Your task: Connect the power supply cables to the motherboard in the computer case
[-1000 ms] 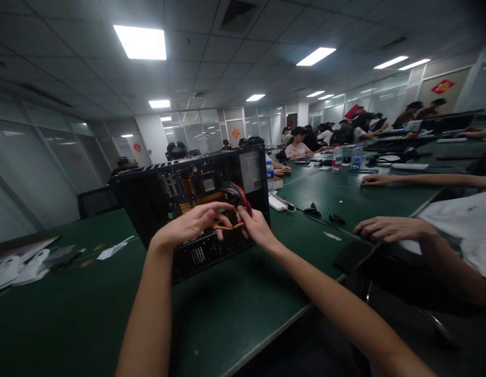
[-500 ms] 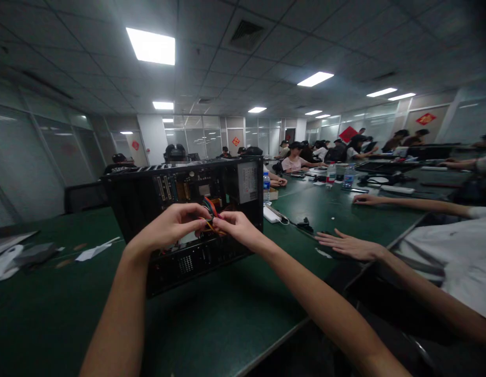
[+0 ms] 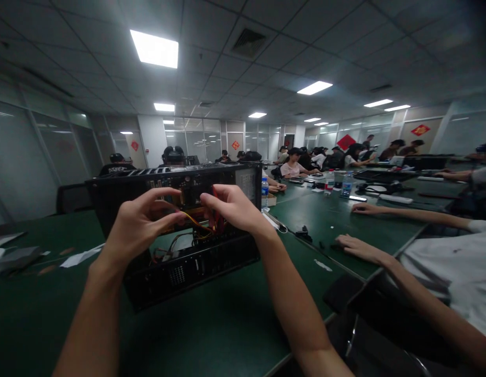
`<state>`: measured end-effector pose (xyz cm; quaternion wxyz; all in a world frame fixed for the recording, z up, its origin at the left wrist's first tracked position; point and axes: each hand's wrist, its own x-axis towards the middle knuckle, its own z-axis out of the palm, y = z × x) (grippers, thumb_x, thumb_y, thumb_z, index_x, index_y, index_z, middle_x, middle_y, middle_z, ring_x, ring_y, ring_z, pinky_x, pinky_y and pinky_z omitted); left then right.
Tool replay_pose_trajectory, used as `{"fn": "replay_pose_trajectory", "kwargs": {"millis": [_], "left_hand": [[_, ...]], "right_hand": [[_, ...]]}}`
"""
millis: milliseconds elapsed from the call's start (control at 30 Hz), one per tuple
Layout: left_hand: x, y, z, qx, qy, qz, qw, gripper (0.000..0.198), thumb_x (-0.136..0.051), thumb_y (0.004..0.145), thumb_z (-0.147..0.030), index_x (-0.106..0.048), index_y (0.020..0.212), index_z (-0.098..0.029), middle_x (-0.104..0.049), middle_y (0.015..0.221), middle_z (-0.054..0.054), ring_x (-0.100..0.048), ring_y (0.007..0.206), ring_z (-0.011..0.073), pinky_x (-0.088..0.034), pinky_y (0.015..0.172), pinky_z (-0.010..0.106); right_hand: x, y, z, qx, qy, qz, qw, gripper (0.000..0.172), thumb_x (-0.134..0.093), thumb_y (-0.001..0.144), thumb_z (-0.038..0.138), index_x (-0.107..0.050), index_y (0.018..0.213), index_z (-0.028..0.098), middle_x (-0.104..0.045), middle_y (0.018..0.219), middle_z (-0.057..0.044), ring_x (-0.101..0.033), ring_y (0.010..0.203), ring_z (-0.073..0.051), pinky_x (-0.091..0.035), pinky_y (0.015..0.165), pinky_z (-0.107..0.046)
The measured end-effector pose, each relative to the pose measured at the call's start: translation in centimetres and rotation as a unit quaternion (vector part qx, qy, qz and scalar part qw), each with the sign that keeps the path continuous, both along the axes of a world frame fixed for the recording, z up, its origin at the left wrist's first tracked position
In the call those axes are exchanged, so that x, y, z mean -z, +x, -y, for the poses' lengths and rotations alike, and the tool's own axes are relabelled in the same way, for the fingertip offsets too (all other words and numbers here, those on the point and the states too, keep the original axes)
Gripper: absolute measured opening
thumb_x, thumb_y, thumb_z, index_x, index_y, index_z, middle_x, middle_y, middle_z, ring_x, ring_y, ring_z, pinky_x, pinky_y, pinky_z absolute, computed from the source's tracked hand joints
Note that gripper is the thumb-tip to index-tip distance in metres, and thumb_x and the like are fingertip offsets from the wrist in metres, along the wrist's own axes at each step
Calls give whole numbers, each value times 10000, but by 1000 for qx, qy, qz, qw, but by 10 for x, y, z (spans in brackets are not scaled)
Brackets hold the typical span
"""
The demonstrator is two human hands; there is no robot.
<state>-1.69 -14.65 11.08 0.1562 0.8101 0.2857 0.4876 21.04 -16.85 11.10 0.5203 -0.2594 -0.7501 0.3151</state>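
A black computer case (image 3: 160, 290) stands on the table before me, its open side showing the circuit board and wiring. At its left half, my left hand (image 3: 143, 222) pinches the end of a yellow cable (image 3: 193, 221) between thumb and fingers; the index finger is raised. My right hand (image 3: 233, 207) is closed around red cables (image 3: 216, 217) inside the case, and its fingertips are partly hidden. Thin dark wires (image 3: 170, 246) lie low in the case. A pale-labelled power supply (image 3: 246, 183) sits in its upper right corner.
To the right, a co-worker's hand (image 3: 360, 248) rests on the green table (image 3: 211, 324). Bottles, including a blue-capped one (image 3: 264, 188), stand behind, with a dark cable (image 3: 303, 233) nearby. White paper (image 3: 81, 256) lies at the left. Several people sit farther back.
My hands have moved apart, left hand leftward and right hand slightly up, with the cables spread between them. The case appears lower and farther left. The co-worker's nearer hand has drawn its fingers in.
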Motion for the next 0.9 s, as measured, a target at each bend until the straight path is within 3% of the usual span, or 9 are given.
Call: {"fn": "replay_pose_trajectory", "kwargs": {"millis": [233,433,533,900], "left_hand": [[3,25,17,50,-12,-86,995,701,-808,705,-573,-616,1285,-230,-769,875,42,-753,784,235,-643,715,325],[1,32,31,160,-52,-96,981,685,-754,832,-403,-495,1433,-201,-772,1003,80,-755,922,240,-636,856,364],[1,31,31,149,-44,-82,984,678,-746,843,-394,-499,1439,-186,-777,1006,90,-757,925,250,-640,859,375],[2,28,24,58,40,-104,992,767,-748,815,-503,-507,1457,-160,-795,934,73,-764,828,236,-651,781,339]], "right_hand": [[-1,25,18,37,17,136,990,312,-611,924,427,-584,755,166,-619,653,20,-598,553,-109,-440,472,-194],[-8,47,30,26,-5,129,991,358,-670,887,482,-642,861,126,-652,730,-13,-592,611,-108,-465,529,-208],[-8,47,30,7,-18,128,992,380,-675,881,502,-648,871,123,-670,765,-24,-599,629,-107,-472,543,-210],[-5,25,27,-23,-20,145,989,421,-627,900,549,-538,776,157,-561,613,35,-539,536,-84,-405,472,-190]]}}
